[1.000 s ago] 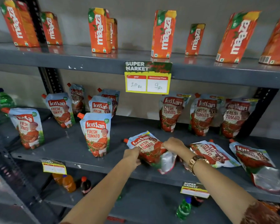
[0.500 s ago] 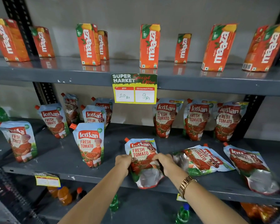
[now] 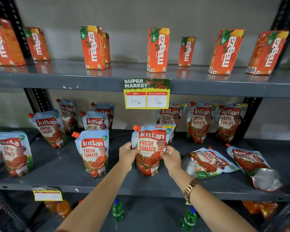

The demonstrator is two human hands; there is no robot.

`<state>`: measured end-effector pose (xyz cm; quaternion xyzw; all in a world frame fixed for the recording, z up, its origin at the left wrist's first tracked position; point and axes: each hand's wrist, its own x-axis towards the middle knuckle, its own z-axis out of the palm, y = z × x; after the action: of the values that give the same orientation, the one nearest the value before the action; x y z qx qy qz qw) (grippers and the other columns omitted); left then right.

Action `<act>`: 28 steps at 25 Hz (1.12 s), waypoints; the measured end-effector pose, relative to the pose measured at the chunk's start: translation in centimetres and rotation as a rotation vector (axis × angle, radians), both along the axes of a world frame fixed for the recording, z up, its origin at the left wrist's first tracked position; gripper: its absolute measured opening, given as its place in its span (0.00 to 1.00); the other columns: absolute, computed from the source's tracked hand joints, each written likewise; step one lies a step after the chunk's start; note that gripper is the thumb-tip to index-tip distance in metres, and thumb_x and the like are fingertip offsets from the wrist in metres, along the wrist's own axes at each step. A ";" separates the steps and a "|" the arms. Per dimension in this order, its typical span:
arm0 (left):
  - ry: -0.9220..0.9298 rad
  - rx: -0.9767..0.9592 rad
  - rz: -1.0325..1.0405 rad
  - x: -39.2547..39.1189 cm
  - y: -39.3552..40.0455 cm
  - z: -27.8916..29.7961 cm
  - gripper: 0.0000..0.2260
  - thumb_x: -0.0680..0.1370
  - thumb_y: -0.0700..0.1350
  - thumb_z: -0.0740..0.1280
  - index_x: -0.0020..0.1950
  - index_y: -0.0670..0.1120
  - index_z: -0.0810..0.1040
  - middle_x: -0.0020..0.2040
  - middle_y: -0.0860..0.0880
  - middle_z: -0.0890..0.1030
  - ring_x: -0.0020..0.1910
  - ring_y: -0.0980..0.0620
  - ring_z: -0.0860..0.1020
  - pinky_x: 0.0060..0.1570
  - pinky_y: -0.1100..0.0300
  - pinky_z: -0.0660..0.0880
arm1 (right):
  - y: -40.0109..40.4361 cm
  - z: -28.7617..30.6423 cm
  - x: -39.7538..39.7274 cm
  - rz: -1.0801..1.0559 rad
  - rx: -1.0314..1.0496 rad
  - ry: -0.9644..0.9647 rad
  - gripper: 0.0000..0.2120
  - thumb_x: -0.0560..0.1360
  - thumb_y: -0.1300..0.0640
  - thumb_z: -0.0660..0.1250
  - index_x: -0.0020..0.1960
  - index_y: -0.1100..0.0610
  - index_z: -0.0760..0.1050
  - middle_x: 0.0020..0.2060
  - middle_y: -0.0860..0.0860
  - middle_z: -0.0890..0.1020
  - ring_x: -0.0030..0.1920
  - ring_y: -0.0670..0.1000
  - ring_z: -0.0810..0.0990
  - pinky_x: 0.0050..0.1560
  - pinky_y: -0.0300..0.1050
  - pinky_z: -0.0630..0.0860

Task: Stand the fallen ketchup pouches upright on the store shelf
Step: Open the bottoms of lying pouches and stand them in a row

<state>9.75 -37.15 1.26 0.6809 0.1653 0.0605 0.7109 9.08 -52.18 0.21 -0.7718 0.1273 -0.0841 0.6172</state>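
Two ketchup pouches remain fallen: near fallen pouch (image 3: pixel 208 162) just right of the hands, far fallen pouch (image 3: pixel 253 166) toward the shelf's right end. Item in hand: held pouch (image 3: pixel 151 148), upright, base on or just above the middle shelf (image 3: pixel 60 166), front row. Left hand (image 3: pixel 126 154) and right hand (image 3: pixel 171 158): fingers clasped on its two side edges. Step, by judgement: settling this pouch. Next: let go only once it stands alone, then reach right for the nearer one.
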 end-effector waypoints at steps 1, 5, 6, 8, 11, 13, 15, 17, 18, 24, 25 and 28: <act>0.002 -0.003 -0.005 -0.1 0.1 -0.1 0.15 0.74 0.28 0.64 0.59 0.36 0.77 0.58 0.37 0.80 0.53 0.46 0.78 0.48 0.56 0.74 | 0.0 -0.3 -0.2 -0.014 -0.048 -0.008 0.07 0.72 0.70 0.63 0.47 0.63 0.78 0.48 0.58 0.84 0.47 0.52 0.80 0.51 0.46 0.78; 0.043 0.088 0.129 -1.0 -0.2 -0.9 0.11 0.71 0.38 0.71 0.52 0.38 0.78 0.48 0.44 0.81 0.46 0.50 0.77 0.44 0.58 0.73 | -0.4 -1.1 -1.2 -0.177 -0.085 -0.052 0.09 0.72 0.70 0.63 0.48 0.64 0.79 0.47 0.60 0.84 0.50 0.57 0.81 0.46 0.40 0.74; 0.055 0.095 0.189 -1.6 -0.2 -1.1 0.11 0.70 0.40 0.73 0.49 0.40 0.76 0.44 0.46 0.80 0.44 0.50 0.76 0.43 0.59 0.71 | -0.6 -1.2 -1.6 -0.236 -0.045 -0.081 0.08 0.72 0.70 0.63 0.48 0.66 0.79 0.47 0.62 0.84 0.50 0.59 0.81 0.46 0.41 0.74; 0.089 0.073 0.237 -2.5 -0.6 -1.5 0.10 0.71 0.45 0.72 0.42 0.42 0.73 0.37 0.49 0.77 0.40 0.49 0.75 0.40 0.59 0.71 | -1.1 -1.4 -2.4 -0.358 0.014 -0.125 0.09 0.72 0.72 0.62 0.48 0.67 0.79 0.47 0.64 0.83 0.50 0.61 0.81 0.50 0.46 0.76; 0.080 0.024 0.137 -3.4 -1.8 -1.7 0.13 0.73 0.49 0.69 0.34 0.41 0.76 0.32 0.47 0.79 0.31 0.51 0.75 0.30 0.62 0.72 | -2.3 -1.6 -3.8 -0.539 0.071 -0.148 0.10 0.71 0.73 0.60 0.47 0.66 0.78 0.46 0.64 0.83 0.47 0.60 0.81 0.52 0.50 0.77; 0.040 0.017 0.047 -3.8 -3.0 -1.4 0.12 0.74 0.48 0.68 0.37 0.40 0.79 0.36 0.45 0.81 0.34 0.49 0.78 0.31 0.62 0.73 | -3.2 -1.5 -4.6 -0.648 0.119 -0.175 0.11 0.71 0.73 0.60 0.47 0.66 0.78 0.45 0.64 0.84 0.45 0.58 0.81 0.48 0.45 0.75; 0.013 0.020 -0.026 -4.1 -4.4 -1.0 0.10 0.74 0.46 0.67 0.35 0.42 0.78 0.39 0.44 0.81 0.37 0.47 0.79 0.31 0.63 0.73 | -4.2 -1.6 -5.4 -0.736 0.127 -0.166 0.11 0.70 0.73 0.60 0.47 0.66 0.79 0.45 0.63 0.84 0.46 0.59 0.81 0.45 0.41 0.73; -0.011 0.025 -0.107 -4.2 -5.9 -0.6 0.11 0.75 0.45 0.66 0.32 0.46 0.77 0.38 0.44 0.80 0.36 0.47 0.78 0.32 0.60 0.74 | -5.5 -1.7 -6.0 -0.780 0.157 -0.142 0.10 0.71 0.73 0.61 0.47 0.67 0.79 0.46 0.64 0.84 0.47 0.60 0.81 0.45 0.40 0.74; -0.023 0.039 -0.156 -4.2 -6.7 -0.6 0.10 0.75 0.45 0.66 0.34 0.46 0.78 0.40 0.43 0.81 0.38 0.46 0.78 0.36 0.57 0.75 | -6.2 -1.8 -6.2 -0.779 0.181 -0.126 0.10 0.71 0.73 0.62 0.48 0.67 0.79 0.46 0.64 0.84 0.47 0.59 0.81 0.47 0.42 0.75; -0.003 0.222 -0.301 -2.5 -12.2 -0.9 0.15 0.75 0.50 0.66 0.56 0.43 0.80 0.58 0.44 0.81 0.60 0.45 0.76 0.59 0.58 0.69 | -11.4 -2.9 -6.1 -0.698 0.223 0.023 0.10 0.73 0.67 0.64 0.54 0.67 0.77 0.50 0.63 0.82 0.53 0.62 0.79 0.54 0.50 0.74; 0.007 0.233 -0.303 -2.1 -13.2 -1.0 0.14 0.75 0.50 0.66 0.55 0.43 0.80 0.58 0.45 0.81 0.61 0.45 0.76 0.58 0.59 0.69 | -12.2 -3.2 -5.8 -0.666 0.229 0.058 0.12 0.73 0.66 0.64 0.56 0.67 0.76 0.48 0.63 0.81 0.51 0.60 0.79 0.52 0.49 0.73; 0.062 0.313 -0.322 -1.1 -16.0 -1.0 0.09 0.75 0.49 0.66 0.50 0.46 0.81 0.60 0.43 0.80 0.64 0.44 0.74 0.60 0.58 0.68 | -14.8 -3.8 -4.7 -0.571 0.215 0.159 0.16 0.73 0.64 0.65 0.60 0.67 0.73 0.51 0.63 0.80 0.49 0.58 0.77 0.54 0.54 0.74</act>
<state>8.61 -53.14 0.28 0.8021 0.0650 -0.0497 0.5915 4.34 -66.97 -3.63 -0.6393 0.3947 -0.1793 0.6351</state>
